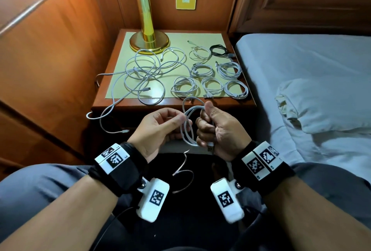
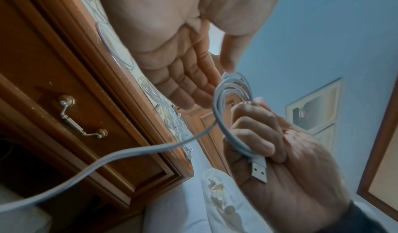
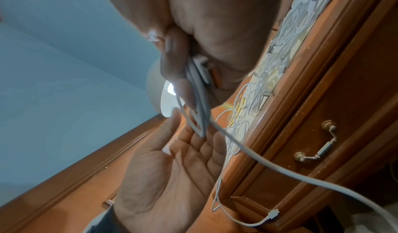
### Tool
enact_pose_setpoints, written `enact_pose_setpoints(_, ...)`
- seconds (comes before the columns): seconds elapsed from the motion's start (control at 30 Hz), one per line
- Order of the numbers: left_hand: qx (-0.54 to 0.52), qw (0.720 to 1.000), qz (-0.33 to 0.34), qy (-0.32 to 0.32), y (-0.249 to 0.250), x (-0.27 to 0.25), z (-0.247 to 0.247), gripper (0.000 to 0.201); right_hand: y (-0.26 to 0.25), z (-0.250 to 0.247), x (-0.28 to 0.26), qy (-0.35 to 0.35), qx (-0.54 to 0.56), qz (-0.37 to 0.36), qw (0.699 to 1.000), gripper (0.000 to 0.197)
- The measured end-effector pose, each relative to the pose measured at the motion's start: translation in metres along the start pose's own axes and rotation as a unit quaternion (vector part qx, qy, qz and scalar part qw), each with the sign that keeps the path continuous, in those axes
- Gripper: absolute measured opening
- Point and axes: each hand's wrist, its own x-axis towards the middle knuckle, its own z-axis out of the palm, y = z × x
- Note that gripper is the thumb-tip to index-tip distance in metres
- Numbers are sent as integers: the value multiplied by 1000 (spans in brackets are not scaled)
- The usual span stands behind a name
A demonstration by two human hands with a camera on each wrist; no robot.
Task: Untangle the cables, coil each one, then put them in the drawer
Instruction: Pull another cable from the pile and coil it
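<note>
A white cable coil [image 1: 187, 124] [image 2: 219, 110] [image 3: 199, 112] hangs in front of the nightstand [image 1: 236, 102], above my lap. My right hand [image 1: 206, 124] [image 2: 264, 134] grips its loops in a fist, and the USB plug [image 2: 259, 170] pokes out below the fingers. My left hand [image 1: 177, 122] [image 3: 189, 151] has straight fingers, and its thumb and fingertips touch the loops. The cable's loose tail [image 1: 181, 178] droops onto my lap. The drawer [image 2: 53, 76] is closed, and its metal handle [image 2: 82, 117] [image 3: 316, 144] shows.
A tangle of white cables [image 1: 144, 70] lies on the left of the nightstand, one strand [image 1: 104, 116] hanging over the front edge. Several coiled white cables [image 1: 212, 85] and a black coil [image 1: 218, 49] lie on the right. A brass lamp [image 1: 148, 39] stands behind; a bed [image 1: 301, 66] is at the right.
</note>
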Motion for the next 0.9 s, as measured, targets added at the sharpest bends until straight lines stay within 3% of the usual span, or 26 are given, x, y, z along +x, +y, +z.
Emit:
enact_pose_setpoints(0.17, 7, 999, 11, -31, -3, -1, 2, 37, 5, 2, 1, 32, -35, -25, 999, 43)
enact_pose_setpoints(0.3, 3, 999, 13, -34, -6, 0, 0, 36, 3, 3, -1, 35, -9, -18, 999, 42)
enact_pose_setpoints(0.43, -47, 995, -57, -71, -1, -2, 1, 46, -5, 5, -3, 21, 70, 20, 997, 44)
enact_pose_setpoints(0.5, -30, 989, -101, -108, -1, -4, 2, 58, -9, 4, -4, 14, 102, 24, 994, 43)
enact_pose_setpoints(0.57, 47, 985, -118, -114, -5, -3, 2, 55, -15, 0, -3, 20, 118, 12, 993, 42)
enact_pose_setpoints(0.63, 223, 971, -56, -71, -11, 3, -7, 32, -24, -9, -2, 48, 103, -17, 993, 41)
enact_pose_setpoints(0.7, 365, 930, 37, -12, -10, 11, -20, 9, -34, -22, -1, 90, 80, -46, 992, 40)
enact_pose_setpoints(0.83, 472, 864, 149, 96, 10, 21, -42, 8, -48, -39, -2, 173, 50, -102, 978, 37)
enact_pose_setpoints(0.9, 512, 832, 193, 89, 11, 19, -44, 17, -46, -40, -1, 179, 42, -126, 975, 35)
